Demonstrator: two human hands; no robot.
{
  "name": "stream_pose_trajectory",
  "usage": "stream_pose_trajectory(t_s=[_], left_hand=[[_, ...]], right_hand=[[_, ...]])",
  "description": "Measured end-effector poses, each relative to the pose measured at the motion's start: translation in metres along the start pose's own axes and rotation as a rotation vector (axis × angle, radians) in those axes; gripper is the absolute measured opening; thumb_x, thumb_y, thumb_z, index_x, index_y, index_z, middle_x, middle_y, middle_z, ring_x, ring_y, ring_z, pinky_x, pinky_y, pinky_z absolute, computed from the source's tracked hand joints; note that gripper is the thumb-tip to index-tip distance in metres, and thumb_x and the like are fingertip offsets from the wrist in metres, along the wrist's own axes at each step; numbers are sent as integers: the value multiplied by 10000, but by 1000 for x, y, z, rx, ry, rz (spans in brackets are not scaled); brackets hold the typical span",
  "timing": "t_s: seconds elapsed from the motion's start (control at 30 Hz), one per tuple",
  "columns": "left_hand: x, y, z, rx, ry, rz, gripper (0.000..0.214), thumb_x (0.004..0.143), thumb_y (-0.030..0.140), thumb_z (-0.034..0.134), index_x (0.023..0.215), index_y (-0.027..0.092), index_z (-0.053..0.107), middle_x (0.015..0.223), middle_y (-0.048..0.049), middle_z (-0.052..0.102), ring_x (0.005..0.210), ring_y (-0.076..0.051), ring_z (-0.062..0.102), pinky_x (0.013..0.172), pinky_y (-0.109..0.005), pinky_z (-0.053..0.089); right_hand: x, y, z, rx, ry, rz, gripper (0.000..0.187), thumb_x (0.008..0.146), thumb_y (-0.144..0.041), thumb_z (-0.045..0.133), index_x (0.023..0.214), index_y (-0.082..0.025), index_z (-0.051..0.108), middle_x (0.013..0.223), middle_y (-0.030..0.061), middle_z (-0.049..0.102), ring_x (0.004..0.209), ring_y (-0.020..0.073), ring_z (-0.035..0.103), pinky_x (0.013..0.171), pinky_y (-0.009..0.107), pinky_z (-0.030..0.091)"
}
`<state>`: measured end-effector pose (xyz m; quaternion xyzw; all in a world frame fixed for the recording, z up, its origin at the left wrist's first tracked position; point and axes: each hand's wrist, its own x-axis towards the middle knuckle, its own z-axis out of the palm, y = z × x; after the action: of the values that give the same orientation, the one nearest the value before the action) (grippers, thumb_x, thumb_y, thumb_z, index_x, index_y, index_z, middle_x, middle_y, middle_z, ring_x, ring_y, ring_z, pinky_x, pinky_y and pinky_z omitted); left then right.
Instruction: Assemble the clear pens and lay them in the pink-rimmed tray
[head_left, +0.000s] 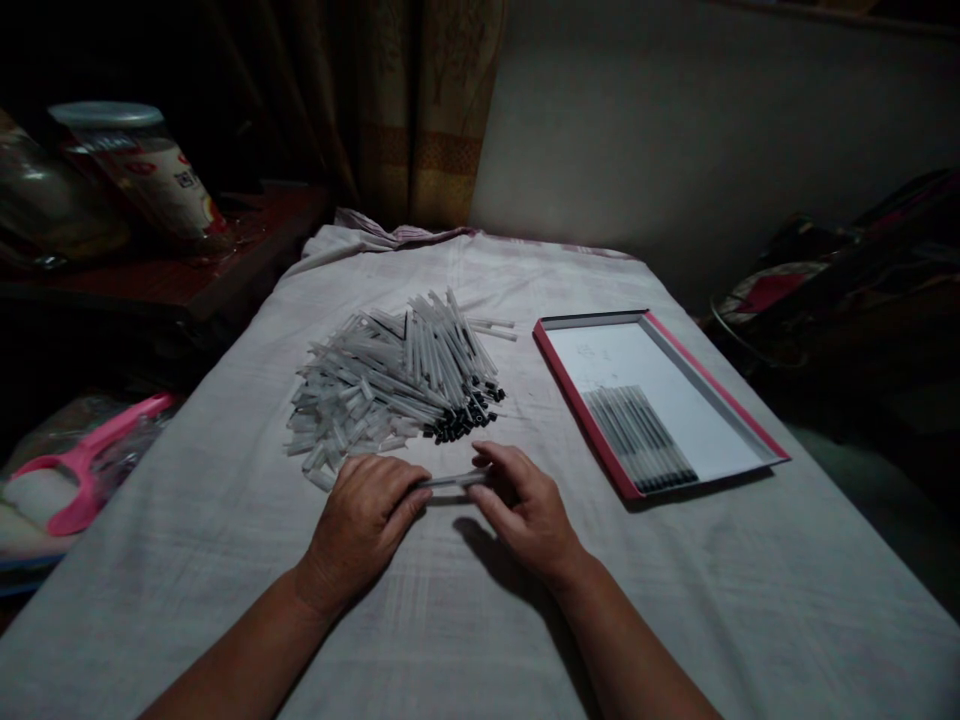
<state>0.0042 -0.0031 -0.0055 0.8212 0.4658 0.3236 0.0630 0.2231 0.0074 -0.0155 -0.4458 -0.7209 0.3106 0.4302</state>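
Note:
A slim translucent pen (448, 482) lies level between my two hands, just in front of a heap of pen parts. My left hand (367, 510) is closed around its left end, thumb against the fingers. At the other end, the thumb and fingers of my right hand (529, 505) pinch it. The heap holds pale pen barrels (442, 345), clear caps (334, 425) and small black end pieces (469, 412). To the right, a shallow red-edged box lid (585, 425) holds a row of pens (641, 435) with dark tips at the near end.
A white cloth (420, 630) covers the table. On the left, a dark red cabinet (255, 250) bears a lidded jar (150, 175); a pink plastic handle (90, 460) lies below. A curtain (420, 110) and pale wall (615, 130) stand behind.

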Motion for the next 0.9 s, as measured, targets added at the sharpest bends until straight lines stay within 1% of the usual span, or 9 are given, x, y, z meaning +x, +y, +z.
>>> stream_pose_trajectory(t_s=[0.07,0.17,0.27,0.37,0.47,0.57,0.77,0.83,0.9], left_hand=[[1,1,0,-7,-23,36,177,980,327,520,971,199,642,857,-31,702,812,-194,636,768,-345,423],[1,-3,-2,4,-38,54,159,980,313,523,985,200,635,863,-28,706,818,-193,636,775,-342,417],[2,-15,-5,96,5,23,157,978,285,520,1020,194,641,903,-44,712,850,-208,636,803,-359,417],[5,-24,-10,276,60,-61,193,963,291,522,1035,199,676,932,-74,705,887,-253,623,825,-401,414],[10,-24,-12,423,-10,-153,207,933,284,553,1059,216,703,1018,-100,686,968,-291,603,905,-462,388],[12,-19,-10,468,-44,-197,205,903,292,598,1057,211,705,1121,-122,661,1073,-322,573,960,-500,358],[10,-21,-5,372,31,-189,134,903,287,587,931,187,671,1141,-135,670,1128,-332,569,995,-525,338],[9,-23,-4,271,94,-157,146,921,301,561,960,193,652,1102,-118,696,1101,-310,594,985,-497,366],[8,-23,-5,113,146,-153,170,932,337,549,972,200,642,1008,-86,719,1001,-266,638,924,-426,432]], right_hand=[[1,-3,1,-117,-80,-90,223,884,-256,632,1092,-200,687,919,74,702,792,178,663,708,282,525],[2,-5,-1,-252,-134,-94,151,925,-265,586,925,-196,721,781,54,679,714,173,644,650,274,493],[3,-2,-11,-290,-98,-56,163,934,-240,540,890,-187,688,791,55,676,735,177,643,669,277,485],[3,3,-21,-309,-35,-11,145,927,-231,519,897,-185,653,822,58,684,764,184,647,700,286,482],[3,7,-24,-311,-12,15,138,926,-239,518,898,-184,641,827,56,686,765,185,646,703,289,478],[3,7,-21,-307,-22,4,139,923,-242,519,892,-184,642,821,55,689,762,187,650,703,291,479],[3,3,-19,-270,7,-2,125,904,-225,532,894,-185,650,820,55,704,757,184,664,686,283,493],[4,2,-20,-229,37,-7,111,891,-213,549,888,-186,656,813,52,708,743,177,666,674,274,499],[4,0,-20,-165,72,-32,104,880,-196,562,888,-186,666,807,48,710,732,168,666,665,264,504]])
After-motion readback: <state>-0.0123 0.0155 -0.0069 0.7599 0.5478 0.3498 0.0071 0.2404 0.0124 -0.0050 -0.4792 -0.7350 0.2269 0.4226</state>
